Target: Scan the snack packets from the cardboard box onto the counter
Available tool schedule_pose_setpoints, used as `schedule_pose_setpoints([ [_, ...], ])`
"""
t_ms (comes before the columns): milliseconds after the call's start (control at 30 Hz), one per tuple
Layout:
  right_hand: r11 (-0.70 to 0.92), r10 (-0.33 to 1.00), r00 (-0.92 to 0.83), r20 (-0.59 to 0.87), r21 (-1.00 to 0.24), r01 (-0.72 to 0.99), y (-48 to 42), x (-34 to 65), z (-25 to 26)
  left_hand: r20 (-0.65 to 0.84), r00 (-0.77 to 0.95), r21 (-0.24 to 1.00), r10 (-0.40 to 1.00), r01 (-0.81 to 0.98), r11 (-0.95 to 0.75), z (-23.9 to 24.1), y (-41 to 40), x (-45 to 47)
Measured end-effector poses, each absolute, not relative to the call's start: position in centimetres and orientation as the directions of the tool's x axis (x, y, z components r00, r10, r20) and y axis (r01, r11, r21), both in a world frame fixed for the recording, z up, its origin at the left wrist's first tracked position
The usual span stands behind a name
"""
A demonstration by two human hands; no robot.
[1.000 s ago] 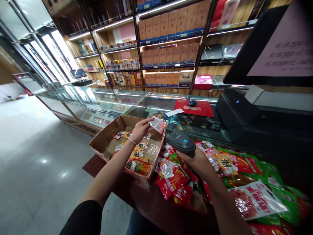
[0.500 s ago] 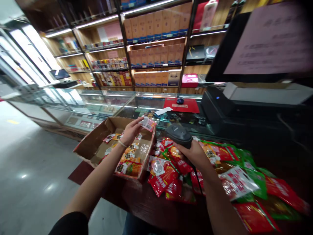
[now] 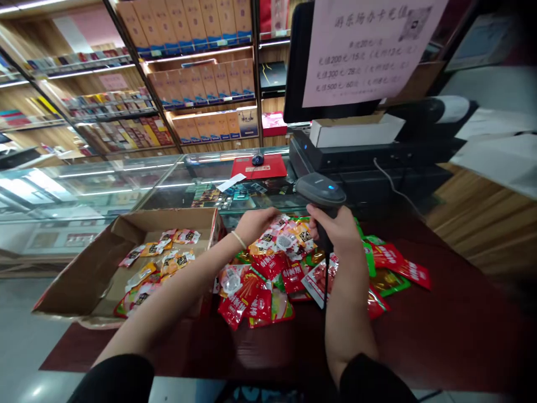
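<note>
My right hand (image 3: 339,226) is wrapped round the handle of a black barcode scanner (image 3: 321,189), which shows a small blue light and trails a cord. Over the back left of a pile of snack packets, my left hand (image 3: 257,226) has its fingers curled at a small pink-and-white snack packet (image 3: 280,223); the fingertips are partly hidden. Below both hands lie red snack packets (image 3: 241,299), some edged in green. Left of my left arm stands an open cardboard box (image 3: 69,282) with several small orange and pink packets (image 3: 178,260) inside.
A dark red tabletop (image 3: 453,319) carries the box and pile. Behind it are a glass display counter (image 3: 176,187), a mouse (image 3: 257,160) on a red mat (image 3: 235,168) and a monitor (image 3: 298,67) with a pink paper sign (image 3: 356,50). Stocked shelves line the wall.
My left hand has moved from above the box's right side to the pile. The view has swung right. The scanner stays in my right hand, its blue light now visible.
</note>
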State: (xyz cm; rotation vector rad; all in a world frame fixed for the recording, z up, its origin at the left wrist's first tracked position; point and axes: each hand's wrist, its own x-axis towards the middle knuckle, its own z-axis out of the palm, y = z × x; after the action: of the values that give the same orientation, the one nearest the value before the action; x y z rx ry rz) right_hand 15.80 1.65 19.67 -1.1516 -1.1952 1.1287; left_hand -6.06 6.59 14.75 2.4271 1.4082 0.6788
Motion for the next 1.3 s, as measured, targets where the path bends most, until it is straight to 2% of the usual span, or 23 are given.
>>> schedule_pose_setpoints([
  [67, 0.096, 0.995, 0.037, 0.094, -0.994, -0.054, 1.6, 16.0, 19.7, 0.198, 0.558, 0.336, 0.806, 0.734, -0.590, 13.8, 7.3, -4.0],
  [133, 0.096, 0.995, 0.023, 0.095, -0.993, -0.066, 1.6, 16.1, 19.7, 0.137, 0.638, 0.310, 0.758, 0.699, -0.644, 12.7, 7.8, -2.5],
  [233, 0.111, 0.994, 0.017, 0.110, -0.992, -0.057, 1.5, 16.0, 19.7, 0.064, 0.751, 0.394, 0.657, 0.586, -0.708, 11.6, 8.0, -1.7],
  [333, 0.127, 0.992, 0.020, 0.126, -0.990, -0.058, 1.3, 15.6, 19.9, 0.087, 0.808, 0.471, 0.582, 0.482, -0.739, 11.8, 7.7, -2.9],
  [500, 0.086, 0.996, 0.028, 0.085, -0.995, -0.057, 0.9, 14.1, 20.3, 0.182, 0.685, 0.413, 0.705, 0.598, -0.687, 15.3, 6.0, -9.6],
  [667, 0.055, 0.995, -0.078, 0.063, -0.993, -0.109, 0.3, 10.8, 20.0, 0.261, 0.405, 0.385, 0.877, 0.789, -0.479, 17.8, 2.5, -19.8],
  [800, 0.015, 0.977, -0.211, 0.015, -1.000, -0.003, -0.6, 7.2, 19.2, 0.208, 0.200, 0.385, 0.957, 0.883, -0.268, 16.5, -0.6, -27.5],
  [933, 0.037, 0.934, -0.357, -0.014, -0.990, 0.135, -1.8, 3.6, 18.0, 0.140, 0.076, 0.414, 0.987, 0.901, -0.128, 13.8, -3.1, -33.0],
  [1100, 0.077, 0.894, -0.446, -0.028, -0.974, 0.215, -3.2, 0.4, 16.4, 0.029, 0.047, 0.423, 0.998, 0.904, -0.055, 10.7, -4.6, -36.2],
  [1300, 0.122, 0.874, -0.485, -0.015, -0.961, 0.249, -3.1, -0.6, 15.4, -0.143, 0.167, 0.227, 0.976, 0.965, -0.132, 8.8, -4.4, -35.4],
])
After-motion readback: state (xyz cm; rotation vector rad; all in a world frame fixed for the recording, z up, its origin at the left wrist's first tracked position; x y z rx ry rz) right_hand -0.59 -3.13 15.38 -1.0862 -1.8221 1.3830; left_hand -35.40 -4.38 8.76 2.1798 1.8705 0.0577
